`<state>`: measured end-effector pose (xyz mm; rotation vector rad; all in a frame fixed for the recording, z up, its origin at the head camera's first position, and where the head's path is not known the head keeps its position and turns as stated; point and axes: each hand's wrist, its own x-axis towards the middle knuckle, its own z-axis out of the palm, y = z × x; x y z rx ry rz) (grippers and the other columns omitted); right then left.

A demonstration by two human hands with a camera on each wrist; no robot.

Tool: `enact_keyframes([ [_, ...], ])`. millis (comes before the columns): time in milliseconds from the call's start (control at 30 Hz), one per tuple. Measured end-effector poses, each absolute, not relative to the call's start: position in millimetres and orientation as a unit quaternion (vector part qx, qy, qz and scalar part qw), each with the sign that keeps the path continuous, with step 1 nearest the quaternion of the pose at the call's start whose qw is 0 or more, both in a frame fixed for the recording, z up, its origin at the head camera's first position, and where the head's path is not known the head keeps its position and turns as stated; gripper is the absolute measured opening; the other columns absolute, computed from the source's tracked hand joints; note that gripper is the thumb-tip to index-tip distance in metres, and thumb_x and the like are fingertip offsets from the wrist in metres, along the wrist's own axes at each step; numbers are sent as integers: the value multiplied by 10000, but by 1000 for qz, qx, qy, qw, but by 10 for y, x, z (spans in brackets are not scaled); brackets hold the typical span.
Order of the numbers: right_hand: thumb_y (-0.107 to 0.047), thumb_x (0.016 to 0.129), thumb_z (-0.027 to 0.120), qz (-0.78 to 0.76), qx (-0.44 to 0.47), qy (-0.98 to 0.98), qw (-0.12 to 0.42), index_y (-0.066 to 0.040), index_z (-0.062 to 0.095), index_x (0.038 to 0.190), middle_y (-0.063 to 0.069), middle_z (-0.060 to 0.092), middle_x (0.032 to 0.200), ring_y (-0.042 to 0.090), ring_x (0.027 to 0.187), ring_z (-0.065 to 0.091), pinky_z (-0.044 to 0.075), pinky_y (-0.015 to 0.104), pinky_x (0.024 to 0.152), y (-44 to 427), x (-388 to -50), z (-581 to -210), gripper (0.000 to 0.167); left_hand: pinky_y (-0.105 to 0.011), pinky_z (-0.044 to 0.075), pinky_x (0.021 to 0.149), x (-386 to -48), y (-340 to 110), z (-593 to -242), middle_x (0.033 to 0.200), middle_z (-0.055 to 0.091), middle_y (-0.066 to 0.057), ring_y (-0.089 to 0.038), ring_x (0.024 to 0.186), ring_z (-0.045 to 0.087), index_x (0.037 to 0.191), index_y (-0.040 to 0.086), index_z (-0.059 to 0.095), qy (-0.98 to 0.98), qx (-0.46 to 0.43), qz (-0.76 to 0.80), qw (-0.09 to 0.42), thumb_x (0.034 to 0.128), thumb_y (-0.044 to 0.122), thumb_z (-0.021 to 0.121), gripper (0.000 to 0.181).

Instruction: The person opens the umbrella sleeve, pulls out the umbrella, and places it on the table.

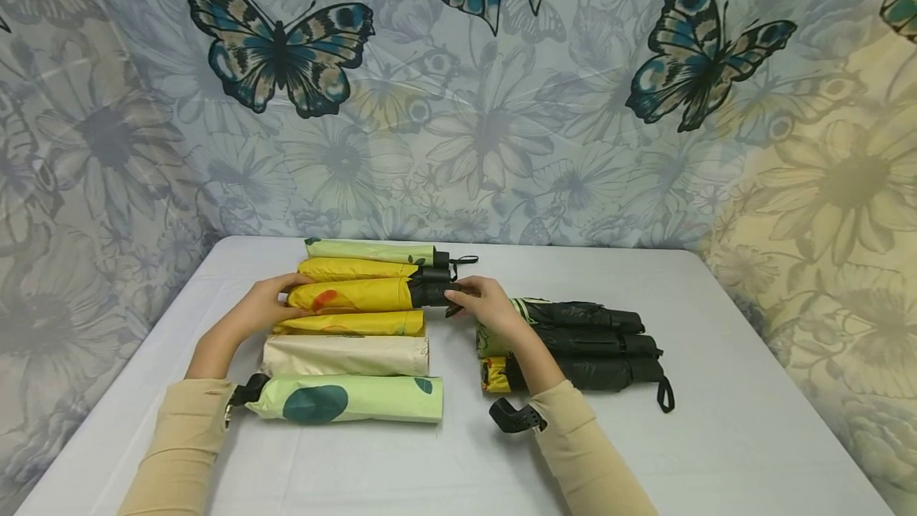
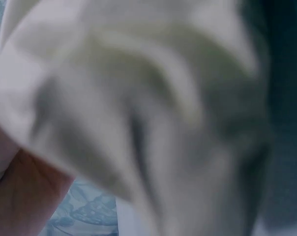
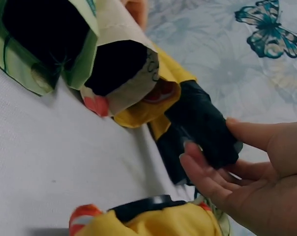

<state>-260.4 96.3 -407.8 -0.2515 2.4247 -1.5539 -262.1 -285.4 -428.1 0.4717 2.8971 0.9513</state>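
Observation:
In the head view a yellow folded umbrella with an orange patch lies between both hands. The left hand holds its left end, thumb and fingers on either side. The right hand pinches its black handle end; the right wrist view shows the right hand with thumb and fingers round the black end. Behind it lie another yellow umbrella and a light green one. In front are a third yellow one, a cream one and a green one. Blurred pale cloth fills most of the left wrist view.
Right of the row, black umbrellas lie stacked front to back, partly under the right forearm; a loop hangs off the nearest one. The white table ends at a butterfly-patterned cloth backdrop.

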Motion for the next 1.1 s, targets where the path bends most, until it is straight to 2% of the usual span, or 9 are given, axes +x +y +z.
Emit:
enact_keyframes([
  [267,-274,1002,557,-548,-62,822,146,34,440,1410,261,564,1353,362,1054,670,519,489,990,1059,-2626,-4032,524,-570,520,926,-2618,-2875,-4288,1309,557,-312,-510,1182,541,1278,-35,581,941,143,305,35,870,61,708,438],
  [500,-208,995,573,-591,-31,793,144,-4,438,1434,236,532,1398,315,1060,673,522,468,994,1166,-2617,-4017,503,-544,543,912,-2633,-2881,-4294,1184,627,-295,-497,1145,563,1171,-58,634,940,146,308,28,858,9,699,326],
  [600,-178,983,588,-600,-27,786,144,-43,476,1416,199,558,1389,286,1065,684,521,453,994,1202,-2593,-3995,467,-538,548,905,-2631,-2875,-4290,1197,616,-313,-505,1142,563,1187,-85,624,939,143,310,28,850,-10,697,353],
  [767,-146,984,582,-623,-27,769,142,-42,482,1411,192,547,1402,286,1062,695,493,459,1046,1227,-2574,-3976,451,-525,553,903,-2627,-2875,-4294,1214,606,-323,-503,1147,562,1205,-99,614,940,137,310,32,849,-16,696,374],
  [1100,-184,982,591,-641,5,757,129,-76,504,1398,173,543,1412,272,1061,692,483,436,1065,1292,-2581,-3976,439,-521,554,904,-2649,-2890,-4325,1204,622,-309,-487,1141,576,1205,-82,624,940,139,309,26,853,5,707,373],
])
